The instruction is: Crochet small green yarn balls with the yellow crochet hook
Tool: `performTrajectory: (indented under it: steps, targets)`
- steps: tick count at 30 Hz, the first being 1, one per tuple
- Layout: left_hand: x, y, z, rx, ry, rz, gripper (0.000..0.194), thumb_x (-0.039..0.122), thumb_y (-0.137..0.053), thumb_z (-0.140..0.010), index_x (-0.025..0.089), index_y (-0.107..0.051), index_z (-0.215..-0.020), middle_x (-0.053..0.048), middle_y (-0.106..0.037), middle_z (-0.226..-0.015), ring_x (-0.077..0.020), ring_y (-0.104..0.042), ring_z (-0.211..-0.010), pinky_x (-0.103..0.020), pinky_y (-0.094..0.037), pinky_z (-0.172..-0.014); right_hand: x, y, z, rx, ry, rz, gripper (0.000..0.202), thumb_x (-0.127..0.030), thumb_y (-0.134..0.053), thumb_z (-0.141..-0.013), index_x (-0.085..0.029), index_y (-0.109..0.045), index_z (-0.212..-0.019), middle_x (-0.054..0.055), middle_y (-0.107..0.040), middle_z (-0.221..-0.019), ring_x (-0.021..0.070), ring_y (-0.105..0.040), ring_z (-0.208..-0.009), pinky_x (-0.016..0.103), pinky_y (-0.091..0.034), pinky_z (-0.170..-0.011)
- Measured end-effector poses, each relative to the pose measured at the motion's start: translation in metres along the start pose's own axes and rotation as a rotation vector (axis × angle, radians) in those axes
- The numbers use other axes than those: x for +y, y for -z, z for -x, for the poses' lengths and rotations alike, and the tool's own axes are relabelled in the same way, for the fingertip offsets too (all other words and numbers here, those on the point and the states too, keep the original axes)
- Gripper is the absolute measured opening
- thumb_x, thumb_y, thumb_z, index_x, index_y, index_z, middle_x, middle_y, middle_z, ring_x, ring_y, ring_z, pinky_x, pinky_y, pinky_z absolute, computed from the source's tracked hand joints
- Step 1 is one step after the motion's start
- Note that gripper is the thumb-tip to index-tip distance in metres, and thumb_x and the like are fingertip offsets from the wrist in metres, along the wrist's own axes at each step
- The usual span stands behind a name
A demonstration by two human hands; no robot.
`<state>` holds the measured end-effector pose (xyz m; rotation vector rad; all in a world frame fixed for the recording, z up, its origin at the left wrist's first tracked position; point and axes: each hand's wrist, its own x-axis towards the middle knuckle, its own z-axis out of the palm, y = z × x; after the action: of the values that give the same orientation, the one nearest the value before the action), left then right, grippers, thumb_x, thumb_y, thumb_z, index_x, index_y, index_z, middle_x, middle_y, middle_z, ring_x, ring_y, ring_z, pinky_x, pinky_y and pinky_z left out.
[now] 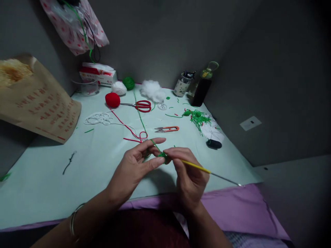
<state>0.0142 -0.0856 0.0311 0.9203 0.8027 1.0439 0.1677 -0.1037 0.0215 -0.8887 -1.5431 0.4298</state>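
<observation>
My left hand [131, 168] pinches a small green crochet piece [162, 156] between thumb and fingers, its index finger stretched out with green yarn [141, 119] running over it. That strand leads back to a green yarn ball [128, 83]. In my right hand [190, 175] is a crochet hook [196, 166] with a yellow grip, held like a pencil; its metal rear end points to the lower right. The hook's working tip meets the green piece and is hidden by the fingers. Just beyond my hands lie red yarn [131, 139] and orange thread snips [167, 129].
Behind are red-handled scissors [143, 106], a red yarn ball [112, 100], white stuffing [152, 91] and loose white yarn [99, 118]. A paper bag [49, 103] stands left. At right are green yarn scraps [199, 119], a dark bottle [202, 89] and a pen cup [182, 85].
</observation>
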Motion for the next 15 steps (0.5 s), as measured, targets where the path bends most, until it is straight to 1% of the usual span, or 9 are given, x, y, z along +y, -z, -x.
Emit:
performTrajectory:
  steps: [2, 4, 5, 6, 8, 10, 11, 13, 15]
  targets:
    - [-0.001, -0.003, 0.0, 0.027, 0.02, 0.098, 0.045, 0.027, -0.085, -0.08, 0.031, -0.075, -0.124, 0.001, -0.068, -0.09, -0.0137, -0.058, -0.088, -0.025, -0.044, -0.083, 0.001, 0.0, 0.005, 0.007, 0.094, 0.128, 0.033, -0.006, -0.06, -0.096, -0.027, -0.074, -0.117, 0.006, -0.073, -0.103, 0.0193, -0.07, -0.092, 0.035, -0.061, -0.074]
    - [0.0, -0.004, -0.001, -0.001, 0.105, 0.242, 0.046, 0.027, -0.085, -0.08, 0.027, -0.075, -0.125, 0.0, -0.07, -0.088, -0.0141, -0.061, -0.089, -0.026, -0.045, -0.087, 0.004, 0.0, 0.008, -0.013, 0.2, 0.251, 0.037, -0.005, -0.064, -0.093, -0.026, -0.073, -0.122, 0.008, -0.071, -0.11, 0.0208, -0.07, -0.098, 0.036, -0.061, -0.077]
    - [0.0, -0.004, -0.001, -0.027, 0.161, 0.309, 0.045, 0.026, -0.084, -0.08, 0.025, -0.076, -0.124, -0.001, -0.071, -0.089, -0.0145, -0.062, -0.09, -0.026, -0.046, -0.089, 0.005, 0.001, 0.008, -0.02, 0.224, 0.269, 0.038, -0.005, -0.064, -0.093, -0.026, -0.073, -0.123, 0.009, -0.071, -0.111, 0.0213, -0.07, -0.099, 0.036, -0.061, -0.078]
    - [0.001, -0.004, -0.002, -0.05, 0.21, 0.365, 0.042, 0.026, -0.083, -0.08, 0.022, -0.077, -0.121, -0.002, -0.072, -0.091, -0.0148, -0.063, -0.091, -0.027, -0.047, -0.092, 0.006, 0.002, 0.007, -0.007, 0.21, 0.242, 0.037, -0.006, -0.063, -0.093, -0.026, -0.073, -0.122, 0.008, -0.072, -0.109, 0.0209, -0.07, -0.097, 0.035, -0.061, -0.077]
    - [0.001, -0.001, -0.004, -0.062, 0.252, 0.424, 0.033, 0.023, -0.081, -0.081, 0.019, -0.08, -0.113, -0.004, -0.073, -0.094, -0.0151, -0.064, -0.091, -0.029, -0.047, -0.097, 0.008, 0.004, 0.003, 0.07, 0.072, 0.071, 0.029, -0.008, -0.059, -0.096, -0.025, -0.076, -0.114, 0.005, -0.072, -0.098, 0.0176, -0.069, -0.084, 0.033, -0.059, -0.071]
    - [0.0, 0.001, -0.006, -0.041, 0.22, 0.391, 0.028, 0.023, -0.08, -0.082, 0.02, -0.081, -0.11, -0.002, -0.072, -0.092, -0.0146, -0.065, -0.091, -0.03, -0.046, -0.1, 0.009, 0.005, -0.002, 0.14, -0.11, -0.172, 0.025, -0.013, -0.056, -0.1, -0.025, -0.077, -0.104, 0.003, -0.069, -0.088, 0.0136, -0.064, -0.069, 0.03, -0.056, -0.063]
    - [0.0, 0.001, -0.006, -0.039, 0.191, 0.346, 0.028, 0.024, -0.081, -0.083, 0.021, -0.081, -0.11, -0.001, -0.072, -0.09, -0.014, -0.065, -0.09, -0.029, -0.046, -0.099, 0.009, 0.005, -0.004, 0.14, -0.175, -0.265, 0.024, -0.015, -0.055, -0.101, -0.025, -0.077, -0.101, 0.002, -0.069, -0.087, 0.0127, -0.063, -0.066, 0.029, -0.054, -0.06]
    - [-0.001, 0.0, -0.005, -0.054, 0.134, 0.244, 0.031, 0.024, -0.082, -0.082, 0.025, -0.08, -0.113, 0.0, -0.072, -0.089, -0.0128, -0.064, -0.09, -0.025, -0.047, -0.093, 0.008, 0.004, -0.006, 0.088, -0.225, -0.318, 0.021, -0.018, -0.059, -0.1, -0.026, -0.078, -0.099, 0.002, -0.071, -0.089, 0.0142, -0.066, -0.074, 0.029, -0.055, -0.065]
    - [-0.002, -0.002, -0.004, -0.064, 0.091, 0.184, 0.036, 0.022, -0.084, -0.08, 0.028, -0.079, -0.115, 0.001, -0.072, -0.092, -0.0118, -0.063, -0.091, -0.023, -0.047, -0.088, 0.007, 0.002, -0.005, 0.048, -0.211, -0.263, 0.02, -0.017, -0.063, -0.098, -0.027, -0.079, -0.101, 0.003, -0.073, -0.092, 0.017, -0.067, -0.086, 0.031, -0.055, -0.073]
